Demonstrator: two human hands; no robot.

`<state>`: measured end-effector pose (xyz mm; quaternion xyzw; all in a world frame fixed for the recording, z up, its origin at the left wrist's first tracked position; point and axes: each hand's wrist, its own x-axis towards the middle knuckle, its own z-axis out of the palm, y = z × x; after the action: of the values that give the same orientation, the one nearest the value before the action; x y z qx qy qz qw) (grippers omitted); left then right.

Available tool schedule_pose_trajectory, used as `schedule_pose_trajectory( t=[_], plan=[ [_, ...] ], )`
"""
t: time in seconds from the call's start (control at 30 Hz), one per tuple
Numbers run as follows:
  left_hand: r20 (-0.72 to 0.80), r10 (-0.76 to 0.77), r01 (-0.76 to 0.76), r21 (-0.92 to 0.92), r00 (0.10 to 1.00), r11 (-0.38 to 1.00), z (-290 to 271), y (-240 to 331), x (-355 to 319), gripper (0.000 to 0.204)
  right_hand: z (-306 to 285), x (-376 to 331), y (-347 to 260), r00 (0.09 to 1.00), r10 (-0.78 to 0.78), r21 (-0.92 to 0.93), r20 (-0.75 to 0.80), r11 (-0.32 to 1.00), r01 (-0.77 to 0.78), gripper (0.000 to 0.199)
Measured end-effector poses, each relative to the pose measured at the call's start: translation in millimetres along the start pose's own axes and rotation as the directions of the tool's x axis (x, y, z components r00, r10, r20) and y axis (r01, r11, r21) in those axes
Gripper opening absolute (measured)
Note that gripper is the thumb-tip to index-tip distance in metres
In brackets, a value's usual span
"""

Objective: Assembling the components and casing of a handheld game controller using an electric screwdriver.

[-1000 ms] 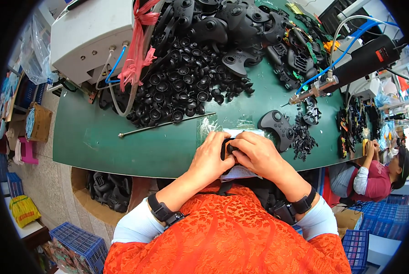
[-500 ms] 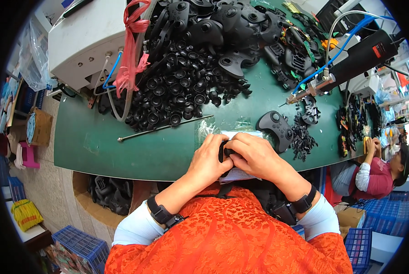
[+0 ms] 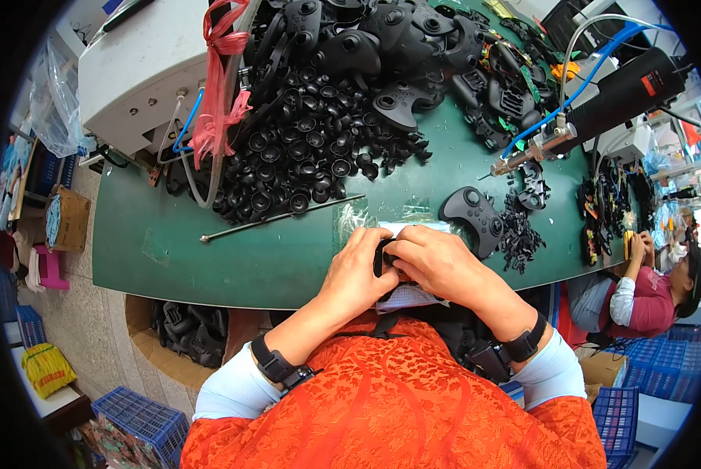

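Close to the table's near edge, my left hand is closed round a black plastic controller part, mostly hidden by the fingers. My right hand grips the same part from the other side, its thumb and fingertips pressed in toward the left hand. Just beyond the hands a small clear bag and a white sheet lie on the green table. To the right of my right hand rests a black game controller shell, with a heap of small black pieces beside it.
A big pile of black thumbstick caps and controller shells covers the far middle. A thin metal rod lies before it. A black electric screwdriver hangs at right. A white machine stands left. A co-worker sits at far right.
My right hand's fingers have shifted slightly on the black controller part. The left hand keeps its place, and the things on the table look the same.
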<state>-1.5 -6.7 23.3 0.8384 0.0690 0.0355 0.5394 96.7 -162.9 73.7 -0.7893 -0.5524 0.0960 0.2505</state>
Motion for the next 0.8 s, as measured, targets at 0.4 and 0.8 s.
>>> schedule_pose_trajectory(
  t=[0.4, 0.8],
  plan=[
    [0.065, -0.035, 0.035, 0.004, 0.997, 0.999, -3, 0, 2, 0.049, 9, 3, 9, 1.0, -0.022, 0.005, -0.02, 1.0, 0.022, 0.022],
    [0.023, -0.005, 0.005, 0.012, 1.0, 1.0, -3, -6, 3, 0.044, 21, 7, 8, 0.999, 0.032, -0.045, -0.023, 0.998, -0.033, 0.025]
  ],
)
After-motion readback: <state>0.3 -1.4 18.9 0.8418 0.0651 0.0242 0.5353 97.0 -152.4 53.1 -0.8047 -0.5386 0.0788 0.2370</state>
